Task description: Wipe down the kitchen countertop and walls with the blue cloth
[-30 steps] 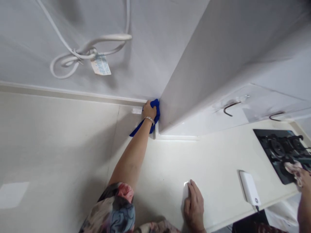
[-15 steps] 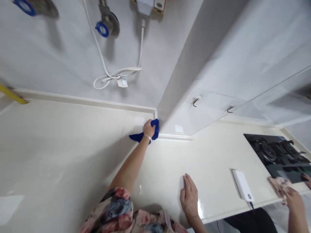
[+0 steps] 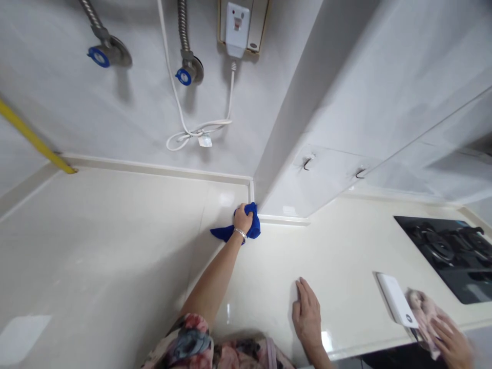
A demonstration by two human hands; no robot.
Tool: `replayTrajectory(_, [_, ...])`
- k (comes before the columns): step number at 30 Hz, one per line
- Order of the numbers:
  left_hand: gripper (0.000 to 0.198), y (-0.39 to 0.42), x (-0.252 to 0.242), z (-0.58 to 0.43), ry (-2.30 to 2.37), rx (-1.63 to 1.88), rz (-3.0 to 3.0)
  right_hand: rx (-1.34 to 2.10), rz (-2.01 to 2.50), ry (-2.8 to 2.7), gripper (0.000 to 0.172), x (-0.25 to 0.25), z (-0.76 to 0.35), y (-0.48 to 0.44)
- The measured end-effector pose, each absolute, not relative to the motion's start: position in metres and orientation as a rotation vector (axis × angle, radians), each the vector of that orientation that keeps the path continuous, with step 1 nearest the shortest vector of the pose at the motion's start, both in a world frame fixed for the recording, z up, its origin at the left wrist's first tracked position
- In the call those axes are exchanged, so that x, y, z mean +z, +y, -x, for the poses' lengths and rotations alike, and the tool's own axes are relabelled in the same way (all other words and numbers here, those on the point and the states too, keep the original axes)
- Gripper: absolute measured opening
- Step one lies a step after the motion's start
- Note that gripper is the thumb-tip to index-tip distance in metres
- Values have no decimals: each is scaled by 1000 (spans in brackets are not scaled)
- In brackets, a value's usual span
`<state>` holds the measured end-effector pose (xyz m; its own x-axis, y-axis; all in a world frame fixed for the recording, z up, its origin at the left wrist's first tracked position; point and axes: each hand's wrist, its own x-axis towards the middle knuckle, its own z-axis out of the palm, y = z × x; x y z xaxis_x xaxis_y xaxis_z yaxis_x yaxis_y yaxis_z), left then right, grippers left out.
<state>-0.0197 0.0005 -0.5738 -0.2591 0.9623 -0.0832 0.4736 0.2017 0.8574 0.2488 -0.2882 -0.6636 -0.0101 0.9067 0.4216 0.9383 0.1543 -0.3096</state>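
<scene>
Wiping looks underway at pillar (image 3: 307, 123) corner; remainder unclear.
Left hand (image 3: 243, 219) grips blue cloth (image 3: 254, 228); right hand (image 3: 308, 319) holds nothing, resting on surface (image 3: 338, 256).

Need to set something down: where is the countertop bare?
Bare: the countertop stretch between yellow pipe and left forearm, and the area between pillar, gas hob and power bank. Crowded: the pillar's corner, where the left hand holds the blue cloth, and the front edge by pink cloth and co-worker's hand.
</scene>
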Motion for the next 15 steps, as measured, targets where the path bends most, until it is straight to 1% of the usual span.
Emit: replayTrajectory(15, [33, 112, -566, 18, 1934, 858, -1394, -5, 1854, -1939, 59, -642, -238, -290])
